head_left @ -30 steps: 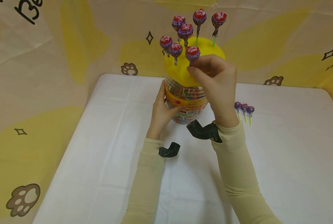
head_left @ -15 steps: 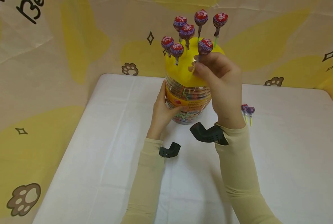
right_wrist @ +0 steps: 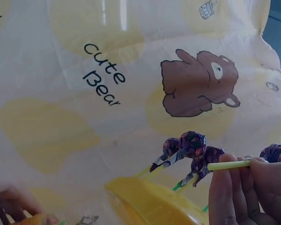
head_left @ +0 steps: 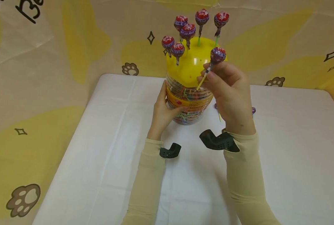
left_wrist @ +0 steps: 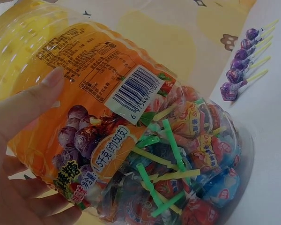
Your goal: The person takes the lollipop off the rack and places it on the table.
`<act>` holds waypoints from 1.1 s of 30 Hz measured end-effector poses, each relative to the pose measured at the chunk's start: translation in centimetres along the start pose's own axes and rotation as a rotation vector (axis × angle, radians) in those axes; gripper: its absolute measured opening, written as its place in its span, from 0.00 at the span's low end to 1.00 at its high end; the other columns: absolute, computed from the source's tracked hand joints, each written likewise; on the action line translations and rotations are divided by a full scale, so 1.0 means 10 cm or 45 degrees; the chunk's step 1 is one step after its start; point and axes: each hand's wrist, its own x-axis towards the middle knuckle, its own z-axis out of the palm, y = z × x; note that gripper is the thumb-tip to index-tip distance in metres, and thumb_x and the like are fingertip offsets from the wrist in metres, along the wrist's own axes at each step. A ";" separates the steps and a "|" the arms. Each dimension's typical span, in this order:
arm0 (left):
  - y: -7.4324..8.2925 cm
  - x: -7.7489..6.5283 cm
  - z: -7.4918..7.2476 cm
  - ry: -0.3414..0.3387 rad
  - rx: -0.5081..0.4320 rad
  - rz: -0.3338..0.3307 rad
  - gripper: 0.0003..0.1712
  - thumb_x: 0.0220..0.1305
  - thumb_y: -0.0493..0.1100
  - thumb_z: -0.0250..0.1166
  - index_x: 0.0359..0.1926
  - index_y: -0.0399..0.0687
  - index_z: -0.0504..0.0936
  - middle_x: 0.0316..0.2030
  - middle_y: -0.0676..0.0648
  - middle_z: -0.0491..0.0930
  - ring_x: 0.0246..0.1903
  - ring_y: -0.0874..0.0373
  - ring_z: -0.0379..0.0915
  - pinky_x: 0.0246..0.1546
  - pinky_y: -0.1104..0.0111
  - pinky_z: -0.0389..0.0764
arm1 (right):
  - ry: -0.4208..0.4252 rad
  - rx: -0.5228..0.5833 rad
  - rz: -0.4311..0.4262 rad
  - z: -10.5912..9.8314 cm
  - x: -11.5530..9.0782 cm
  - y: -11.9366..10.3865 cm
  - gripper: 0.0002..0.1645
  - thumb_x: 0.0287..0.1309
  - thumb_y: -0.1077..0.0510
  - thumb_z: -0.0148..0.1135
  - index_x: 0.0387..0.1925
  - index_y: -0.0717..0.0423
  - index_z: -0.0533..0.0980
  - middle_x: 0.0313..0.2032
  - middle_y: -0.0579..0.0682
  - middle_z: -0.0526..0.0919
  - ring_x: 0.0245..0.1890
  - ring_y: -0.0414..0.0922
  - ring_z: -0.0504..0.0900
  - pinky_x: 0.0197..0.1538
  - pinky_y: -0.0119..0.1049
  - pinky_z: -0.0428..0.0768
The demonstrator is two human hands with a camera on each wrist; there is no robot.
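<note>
A clear ribbed candy jar [head_left: 196, 103] with an orange label and a domed yellow lid [head_left: 181, 75] stands at the table's far edge. My left hand [head_left: 162, 114] grips its left side, the thumb across the label; wrapped candies and green and yellow sticks show inside in the left wrist view. My right hand [head_left: 232, 90] pinches a red and purple lollipop [head_left: 218, 55] just below its wrapped head. Its yellow stick [right_wrist: 229, 165] points down and left, in front of the jar in the head view. Several lollipops [head_left: 201, 17] stick up from holes in the lid.
Several more lollipops [left_wrist: 241, 63] lie in a row on the white table [head_left: 290, 150], right of the jar, partly hidden behind my right hand in the head view. A patterned yellow and beige cloth [head_left: 79, 37] hangs behind the table.
My right hand has drawn back right and down from the lid, bringing the lollipop along and tilting it, its stick now in full view. My left hand stays on the jar.
</note>
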 end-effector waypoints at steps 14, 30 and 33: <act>0.00 0.01 0.00 0.005 -0.013 0.002 0.60 0.50 0.45 0.75 0.74 0.49 0.44 0.71 0.48 0.53 0.67 0.54 0.53 0.66 0.61 0.61 | 0.095 0.150 0.044 -0.50 -0.22 0.06 0.07 0.59 0.75 0.54 0.34 0.71 0.79 0.35 0.58 0.81 0.33 0.50 0.79 0.44 0.37 0.82; -0.02 0.01 0.01 0.003 -0.013 0.026 0.60 0.50 0.44 0.74 0.74 0.47 0.43 0.71 0.47 0.53 0.68 0.54 0.52 0.66 0.62 0.60 | 0.256 0.293 0.088 -1.21 -0.40 0.11 0.09 0.56 0.81 0.50 0.32 0.77 0.77 0.31 0.62 0.82 0.29 0.52 0.82 0.37 0.36 0.83; -0.02 0.01 0.01 0.001 -0.017 0.017 0.60 0.50 0.44 0.74 0.74 0.48 0.43 0.71 0.47 0.53 0.68 0.54 0.52 0.66 0.62 0.60 | 0.305 0.316 0.096 -1.34 -0.40 0.13 0.08 0.56 0.81 0.51 0.32 0.78 0.77 0.30 0.62 0.82 0.28 0.52 0.82 0.35 0.35 0.83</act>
